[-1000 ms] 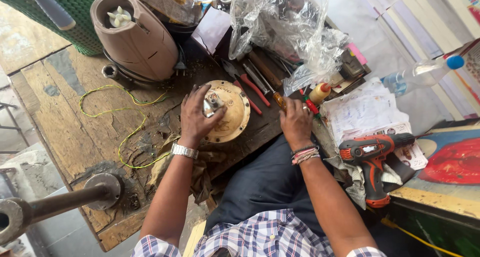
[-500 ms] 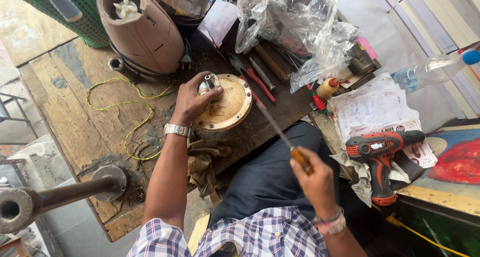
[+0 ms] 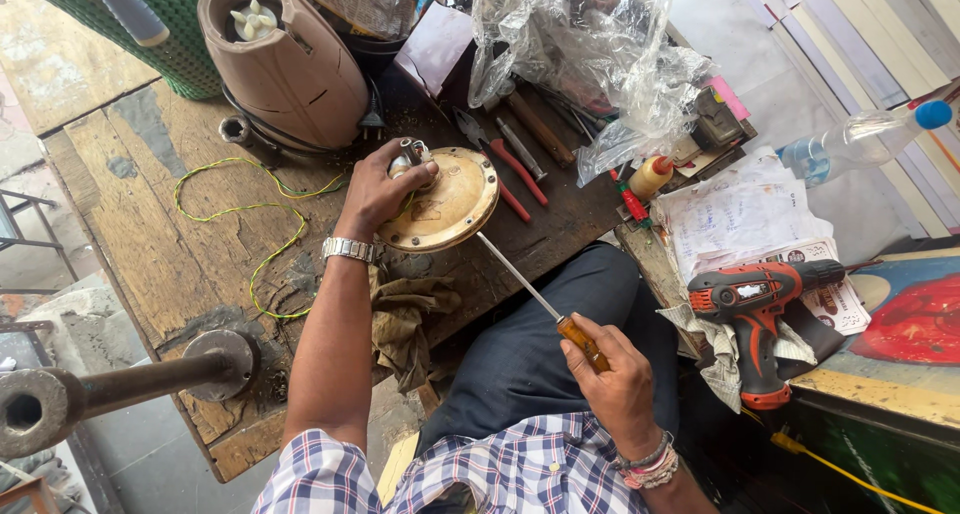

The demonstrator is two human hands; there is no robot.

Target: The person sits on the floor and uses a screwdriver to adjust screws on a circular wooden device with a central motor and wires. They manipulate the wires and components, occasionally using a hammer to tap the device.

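Brass-coloured round plate (image 3: 440, 202) gripped by left hand (image 3: 378, 189); right hand (image 3: 612, 374) grips screwdriver (image 3: 540, 299) touching its edge.

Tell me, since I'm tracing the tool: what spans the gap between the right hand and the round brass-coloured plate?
The screwdriver: the head view shows its shaft running from the right hand to the plate.

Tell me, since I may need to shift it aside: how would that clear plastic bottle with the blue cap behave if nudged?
The bottle lies on its side, so it would probably roll at a light push. It looks thin-walled and mostly empty, so likely light and a bit squashy. It rests near the stack of papers, which might stop it.
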